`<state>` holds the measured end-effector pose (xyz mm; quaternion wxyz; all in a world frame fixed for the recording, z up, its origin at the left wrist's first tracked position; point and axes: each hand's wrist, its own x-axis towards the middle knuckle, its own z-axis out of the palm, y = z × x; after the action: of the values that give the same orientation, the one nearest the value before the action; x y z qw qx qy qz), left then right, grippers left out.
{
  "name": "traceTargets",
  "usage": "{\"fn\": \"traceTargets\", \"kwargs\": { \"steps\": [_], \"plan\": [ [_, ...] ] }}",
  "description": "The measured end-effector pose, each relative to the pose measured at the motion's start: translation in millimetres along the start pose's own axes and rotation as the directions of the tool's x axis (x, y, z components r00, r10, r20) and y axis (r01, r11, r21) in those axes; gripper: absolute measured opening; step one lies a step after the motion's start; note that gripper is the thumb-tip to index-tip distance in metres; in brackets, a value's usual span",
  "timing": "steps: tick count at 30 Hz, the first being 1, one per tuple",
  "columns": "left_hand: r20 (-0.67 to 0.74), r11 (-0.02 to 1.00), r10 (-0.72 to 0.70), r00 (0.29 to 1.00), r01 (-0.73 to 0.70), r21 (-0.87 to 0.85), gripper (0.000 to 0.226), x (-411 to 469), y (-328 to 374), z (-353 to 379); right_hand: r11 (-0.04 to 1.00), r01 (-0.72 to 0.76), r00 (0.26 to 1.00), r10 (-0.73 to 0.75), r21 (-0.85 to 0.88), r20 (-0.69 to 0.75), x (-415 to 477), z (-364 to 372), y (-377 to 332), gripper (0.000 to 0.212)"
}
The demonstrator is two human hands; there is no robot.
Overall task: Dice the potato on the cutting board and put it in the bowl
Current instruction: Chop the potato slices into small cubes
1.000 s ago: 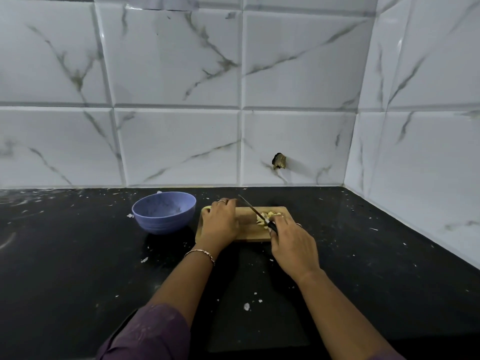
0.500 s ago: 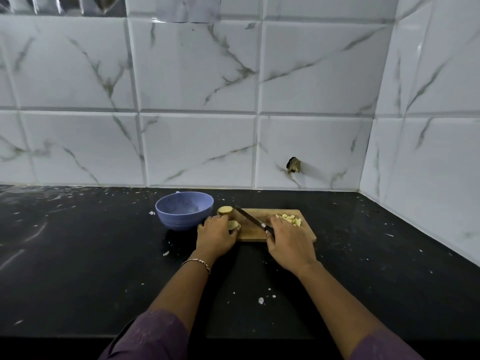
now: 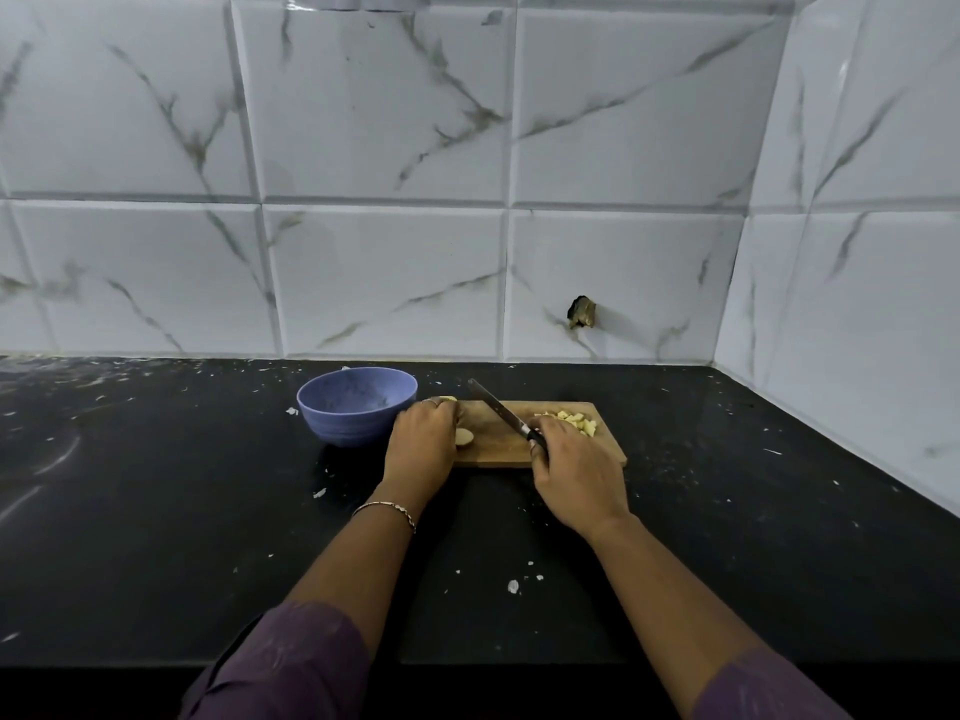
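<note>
A small wooden cutting board (image 3: 498, 452) lies on the black counter, just right of an empty blue bowl (image 3: 357, 405). My left hand (image 3: 423, 441) covers the board's left end and holds an uncut potato piece (image 3: 464, 437), which pokes out beside my thumb. Another bit of potato (image 3: 448, 399) shows past my fingertips. My right hand (image 3: 576, 470) grips the black handle of a knife (image 3: 501, 410), its blade slanting up and left over the middle of the board. A pile of diced potato (image 3: 574, 420) sits at the board's far right corner.
The black counter (image 3: 182, 511) is speckled with white peel scraps. White marbled tile walls stand behind and to the right, meeting in a corner (image 3: 727, 324). A dark chip (image 3: 582, 313) marks the back wall above the board.
The camera has shifted. My left hand slid from the board's middle to its left end and took a potato piece. The knife left the diced pile and now slants over the board's middle.
</note>
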<state>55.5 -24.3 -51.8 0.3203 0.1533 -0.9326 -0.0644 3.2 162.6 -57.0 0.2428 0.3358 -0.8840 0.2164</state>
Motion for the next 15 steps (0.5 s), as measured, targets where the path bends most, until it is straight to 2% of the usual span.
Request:
{"fn": "traceTargets", "kwargs": {
  "steps": [2, 6, 10, 15],
  "plan": [
    [-0.041, 0.998, 0.068, 0.997, -0.069, -0.005, 0.027, 1.8, 4.5, 0.1, 0.999, -0.045, 0.998, 0.044, -0.008, -0.038, -0.8, -0.7, 1.5, 0.019],
    [-0.063, 0.987, 0.157, 0.986, -0.158, -0.012, 0.019, 5.1, 20.1, 3.4, 0.994, -0.101, 0.991, 0.103, 0.031, -0.09, -3.3, -2.8, 3.2, 0.026],
    [0.06, 0.984, 0.176, 0.983, -0.177, 0.013, 0.022, 6.9, 34.5, 10.4, 0.995, -0.098, 0.991, 0.1, 0.023, -0.091, -4.9, -2.8, 2.2, 0.037],
    [0.15, 0.99, 0.14, 0.979, -0.141, -0.003, 0.024, 8.5, 48.0, 22.0, 0.992, -0.118, 0.992, 0.121, 0.05, -0.047, -5.2, -2.5, 1.8, 0.04]
  ]
}}
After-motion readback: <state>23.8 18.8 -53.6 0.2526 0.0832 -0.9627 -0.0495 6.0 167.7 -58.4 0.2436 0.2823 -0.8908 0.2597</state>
